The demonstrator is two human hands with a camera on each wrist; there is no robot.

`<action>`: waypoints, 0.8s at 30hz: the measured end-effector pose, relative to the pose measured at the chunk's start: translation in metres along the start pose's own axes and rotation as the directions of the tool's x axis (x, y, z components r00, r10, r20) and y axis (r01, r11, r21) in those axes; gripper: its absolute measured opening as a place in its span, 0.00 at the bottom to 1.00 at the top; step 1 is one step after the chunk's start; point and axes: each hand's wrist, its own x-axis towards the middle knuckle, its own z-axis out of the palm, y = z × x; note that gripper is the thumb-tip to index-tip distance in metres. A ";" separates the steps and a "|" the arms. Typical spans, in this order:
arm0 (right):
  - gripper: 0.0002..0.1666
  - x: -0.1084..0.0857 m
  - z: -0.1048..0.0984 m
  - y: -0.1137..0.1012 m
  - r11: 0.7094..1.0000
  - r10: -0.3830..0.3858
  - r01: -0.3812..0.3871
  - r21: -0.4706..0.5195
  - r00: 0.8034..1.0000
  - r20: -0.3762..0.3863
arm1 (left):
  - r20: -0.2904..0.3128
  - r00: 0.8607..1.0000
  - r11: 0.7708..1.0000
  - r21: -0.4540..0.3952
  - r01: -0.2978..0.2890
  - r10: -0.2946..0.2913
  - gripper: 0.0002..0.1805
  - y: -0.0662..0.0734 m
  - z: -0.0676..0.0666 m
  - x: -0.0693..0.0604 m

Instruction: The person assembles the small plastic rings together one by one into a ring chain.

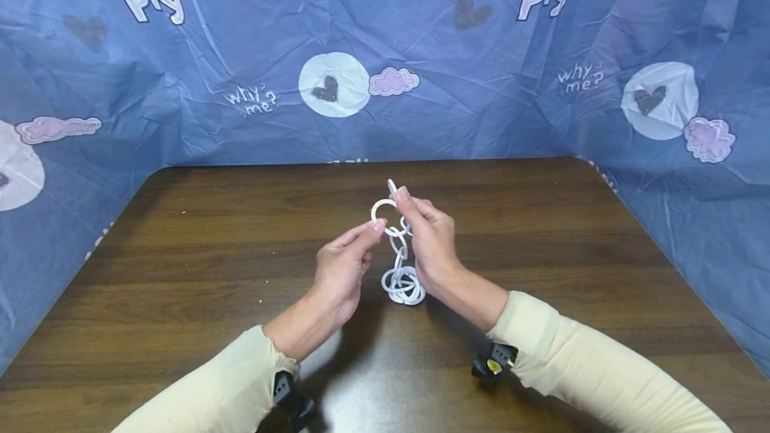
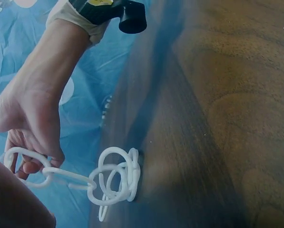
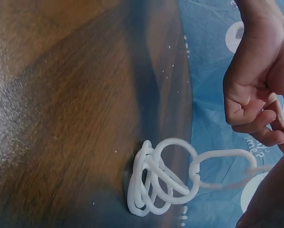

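Observation:
White plastic rings are linked into a chain (image 1: 397, 246) that hangs between the two hands. My left hand (image 1: 339, 272) pinches the lower left edge of the top ring (image 1: 373, 211) between thumb and fingertips. On the other side, my right hand (image 1: 434, 242) grips the links at the upper right, its thumb against the same ring. Another link (image 1: 392, 186) pokes up past the right thumb; the curled fingers hide part of what they hold. Below, the lower links lie in a loose pile (image 3: 144, 185) on the table. In the left wrist view a hanging link (image 2: 68, 174) runs down to that pile.
The brown wooden table (image 1: 180, 272) spreads out on all sides of the hands. A blue printed cloth (image 1: 385, 12) stands behind it and along both sides. Dark wrist cameras (image 1: 494, 361) sit under the cream sleeves (image 1: 577, 339).

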 end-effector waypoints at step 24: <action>0.25 0.032 -0.049 -0.020 0.530 -0.129 0.630 -0.567 0.721 0.681 | 0.207 0.918 0.804 0.445 -0.395 0.337 0.07 0.002 -0.012 -0.004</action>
